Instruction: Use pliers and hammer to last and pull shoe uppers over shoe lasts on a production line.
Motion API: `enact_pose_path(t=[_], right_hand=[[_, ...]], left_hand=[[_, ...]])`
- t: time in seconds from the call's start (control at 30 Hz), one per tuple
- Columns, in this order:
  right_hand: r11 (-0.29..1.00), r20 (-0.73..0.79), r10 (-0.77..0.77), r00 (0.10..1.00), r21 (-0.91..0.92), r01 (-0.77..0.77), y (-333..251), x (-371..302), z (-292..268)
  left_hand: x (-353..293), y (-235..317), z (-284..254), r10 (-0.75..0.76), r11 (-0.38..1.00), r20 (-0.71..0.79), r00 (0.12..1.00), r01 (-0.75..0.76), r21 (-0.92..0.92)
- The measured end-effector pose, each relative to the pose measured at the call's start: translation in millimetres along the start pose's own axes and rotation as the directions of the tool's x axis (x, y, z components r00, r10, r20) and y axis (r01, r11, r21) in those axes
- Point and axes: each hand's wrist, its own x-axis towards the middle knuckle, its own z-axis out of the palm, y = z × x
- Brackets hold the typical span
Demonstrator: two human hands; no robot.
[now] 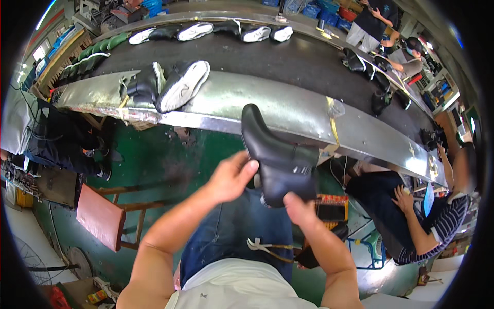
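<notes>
I hold a black ankle boot (275, 149) in front of my lap, its toe pointing away and its sole turned to the left. A strap with a small metal fitting crosses its shaft. My left hand (231, 175) is closed on the sole side near the middle, the thumb showing. Lower down, my right hand (300, 208) grips the back of the boot near the heel and shaft; its fingers are partly hidden and blurred. Pincers (265, 246) with orange-brown handles lie across my lap, below the boot.
A metal ledge (247, 92) borders a dark conveyor belt (257, 56). On the ledge stand two black boots (177, 87); more footwear lies along the belt's far side. A pink-topped stool (100, 216) is at left. People sit or stand at right (427, 221) and left (56, 139).
</notes>
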Motion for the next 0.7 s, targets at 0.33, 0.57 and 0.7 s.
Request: enact_pose_path(t=[0.33, 0.57, 0.7], right_hand=[[0.991, -0.440, -0.115, 0.891, -0.107, 0.075, -57.1, 277.6, -69.2], [0.896, -0.661, -0.200, 0.723, -0.422, -0.138, -42.8, 425.4, -142.4], [0.645, -0.672, -0.227, 0.705, -0.646, -0.409, -21.3, 456.9, -163.3]], left_hand=[[130.6, 13.6, -258.2, 0.219, 0.223, -0.508, 0.833, 0.464, 0.857], [157.2, 42.7, -257.0, 0.060, 0.071, -0.484, 0.873, 0.480, 0.874], [159.9, 37.4, -251.4, 0.047, 0.036, -0.510, 0.859, 0.509, 0.860]])
